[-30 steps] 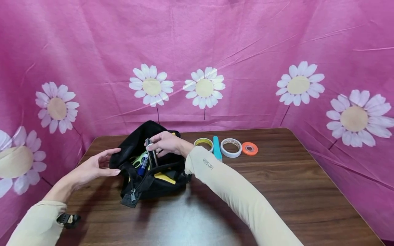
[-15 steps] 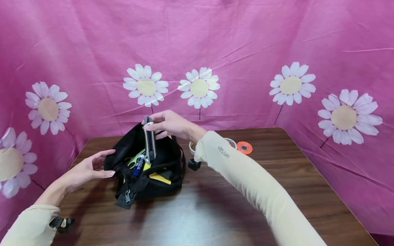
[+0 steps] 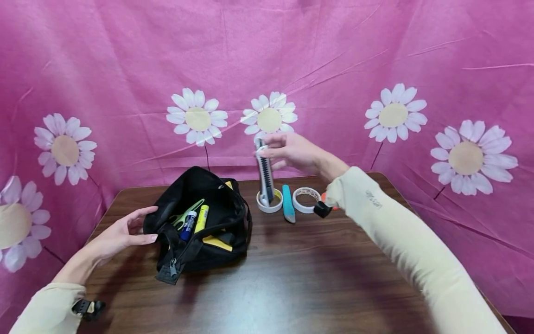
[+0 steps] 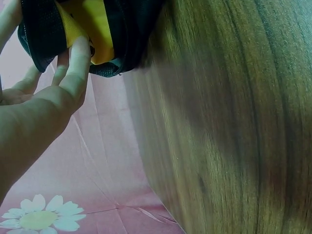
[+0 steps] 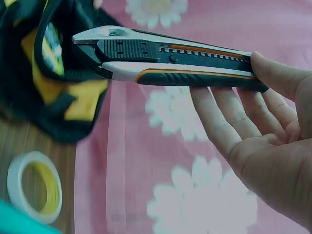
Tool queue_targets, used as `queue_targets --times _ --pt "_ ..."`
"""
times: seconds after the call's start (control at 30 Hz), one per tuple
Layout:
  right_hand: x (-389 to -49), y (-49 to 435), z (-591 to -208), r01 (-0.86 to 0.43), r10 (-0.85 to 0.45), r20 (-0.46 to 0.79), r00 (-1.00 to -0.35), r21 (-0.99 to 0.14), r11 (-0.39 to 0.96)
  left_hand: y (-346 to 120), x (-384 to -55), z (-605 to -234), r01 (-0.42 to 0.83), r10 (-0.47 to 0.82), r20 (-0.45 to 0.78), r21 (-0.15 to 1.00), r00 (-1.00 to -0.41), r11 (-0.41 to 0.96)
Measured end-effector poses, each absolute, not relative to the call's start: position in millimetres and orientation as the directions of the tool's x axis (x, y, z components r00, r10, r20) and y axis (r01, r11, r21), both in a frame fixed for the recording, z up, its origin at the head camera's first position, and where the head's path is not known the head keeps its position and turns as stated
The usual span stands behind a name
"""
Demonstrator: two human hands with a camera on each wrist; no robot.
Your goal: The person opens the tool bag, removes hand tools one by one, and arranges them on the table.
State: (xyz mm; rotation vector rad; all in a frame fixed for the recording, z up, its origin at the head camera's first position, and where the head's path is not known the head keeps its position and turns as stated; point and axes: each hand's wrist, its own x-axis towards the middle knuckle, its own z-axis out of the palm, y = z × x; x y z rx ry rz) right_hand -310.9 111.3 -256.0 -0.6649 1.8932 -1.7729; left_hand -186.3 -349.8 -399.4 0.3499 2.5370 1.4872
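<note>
My right hand [image 3: 298, 150] pinches a box cutter [image 3: 265, 174] near one end, thumb against fingers. The silver, black and orange cutter [image 5: 170, 58] hangs upright over the left tape roll in the head view. With thumb and fingers my left hand [image 3: 127, 232] grips the left edge of a black zip bag [image 3: 208, 260], whose mouth gapes. Green scissors [image 3: 182, 218], a blue glue stick [image 3: 188, 225] and a yellow tube [image 3: 202, 218] lie inside it. In the left wrist view the fingers [image 4: 78, 68] rest at the bag's yellow lining [image 4: 97, 29].
Right of the bag, in a row on the wooden table [image 3: 267, 278], lie a white-rimmed tape roll [image 3: 273, 208], a teal knife-shaped tool [image 3: 288, 204], a white tape roll [image 3: 297, 204] and an orange roll [image 3: 323, 197]. A pink flowered cloth [image 3: 333, 60] hangs behind.
My right hand has lifted the box cutter out of the bag and carried it right, over the tape rolls. The left hand keeps its grip on the bag's edge.
</note>
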Motion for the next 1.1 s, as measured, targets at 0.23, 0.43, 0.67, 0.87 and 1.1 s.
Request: queue_targets --times 0.23,0.43,0.67,0.87,1.1 --pt "-319.8 190.2 -272.0 -0.011 -0.509 -0.033 -0.860 -0.996 0.083 -348.3 -184.8 -403.9 0.105 0.300 -0.043 0.882 -0.953 0.460" --pt "-324.4 249.0 -296.0 0.020 -0.449 -0.069 -0.891 -0.993 0.114 -349.7 -185.4 -403.3 0.104 0.289 -0.040 0.877 -0.957 0.468" --pt "-329.9 295.9 -329.6 0.053 -0.444 -0.130 -0.886 -0.982 0.181 -352.1 -185.4 -401.1 0.103 0.285 -0.041 0.875 -0.958 0.473" --pt "-328.4 317.6 -359.3 0.083 -0.450 -0.158 -0.879 -0.980 0.180 -352.7 -184.4 -400.7 0.104 0.285 -0.043 0.870 -0.958 0.481" --pt "-327.9 336.7 -381.6 0.076 -0.420 -0.163 -0.893 -0.974 0.215 -351.5 -184.0 -399.2 0.104 0.283 -0.042 0.871 -0.958 0.480"
